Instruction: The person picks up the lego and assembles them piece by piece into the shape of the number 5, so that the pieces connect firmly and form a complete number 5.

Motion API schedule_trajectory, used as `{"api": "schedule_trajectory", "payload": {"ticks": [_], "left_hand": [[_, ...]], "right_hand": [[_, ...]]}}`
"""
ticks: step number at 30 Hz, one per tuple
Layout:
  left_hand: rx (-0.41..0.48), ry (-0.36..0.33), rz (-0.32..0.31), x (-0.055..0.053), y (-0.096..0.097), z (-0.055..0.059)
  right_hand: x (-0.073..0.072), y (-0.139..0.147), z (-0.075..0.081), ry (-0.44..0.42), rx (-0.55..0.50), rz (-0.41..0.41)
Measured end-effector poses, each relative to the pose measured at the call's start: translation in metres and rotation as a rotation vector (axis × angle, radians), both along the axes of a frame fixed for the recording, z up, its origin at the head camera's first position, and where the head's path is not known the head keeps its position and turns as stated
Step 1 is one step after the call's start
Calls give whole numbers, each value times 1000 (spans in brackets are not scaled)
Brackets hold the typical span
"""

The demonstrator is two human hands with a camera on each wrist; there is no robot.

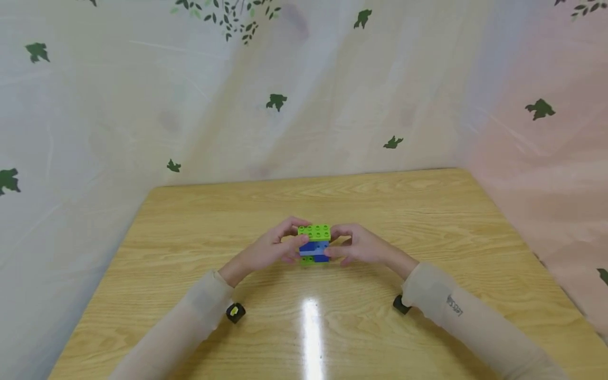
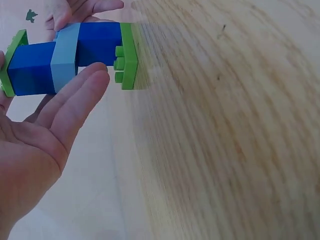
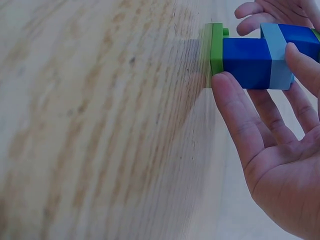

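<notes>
A short tower of toy building bricks stands on the table between both hands. Its top is a lime green studded plate (image 1: 314,232). Below that come an upper dark blue brick (image 2: 32,69), a light blue brick (image 2: 65,62), a lower dark blue brick (image 3: 246,62) offset to the right, and a green base plate (image 3: 216,49) with some studs showing. My left hand (image 1: 266,250) holds the tower's upper left, thumb at the front edge of the top plate. My right hand (image 1: 364,246) grips its right side, thumb at the light blue brick and fingers around the lower part.
The wooden table (image 1: 199,211) runs back to a pale cloth wall (image 1: 323,132) with leaf prints. Dark wrist devices (image 1: 235,312) sit below the sleeve cuffs, near the tabletop. A bright reflection lies on the wood in front of the tower.
</notes>
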State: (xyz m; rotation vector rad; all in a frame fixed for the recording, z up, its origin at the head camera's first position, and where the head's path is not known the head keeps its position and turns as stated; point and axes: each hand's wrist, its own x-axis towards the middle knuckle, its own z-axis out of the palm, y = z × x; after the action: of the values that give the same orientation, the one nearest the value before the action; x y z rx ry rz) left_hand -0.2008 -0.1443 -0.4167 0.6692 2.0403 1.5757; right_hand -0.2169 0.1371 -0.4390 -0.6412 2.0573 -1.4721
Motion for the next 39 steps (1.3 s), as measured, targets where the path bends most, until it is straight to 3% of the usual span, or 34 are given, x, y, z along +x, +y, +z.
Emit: {"api": "schedule_trajectory", "payload": {"ticks": [9,22,35,39], "left_hand": [[68,-5,-3,-2,3,-3],[85,5,-3,-1,2,-4],[12,71,14,3,1,-5],[-15,128,1,6,0,-6]], "right_hand": [[2,1,1,1,-17,8],[4,-3,1,7,1,-14],[7,-4,3,58,-1,-19],[12,-6,2,73,-9,-11]]}}
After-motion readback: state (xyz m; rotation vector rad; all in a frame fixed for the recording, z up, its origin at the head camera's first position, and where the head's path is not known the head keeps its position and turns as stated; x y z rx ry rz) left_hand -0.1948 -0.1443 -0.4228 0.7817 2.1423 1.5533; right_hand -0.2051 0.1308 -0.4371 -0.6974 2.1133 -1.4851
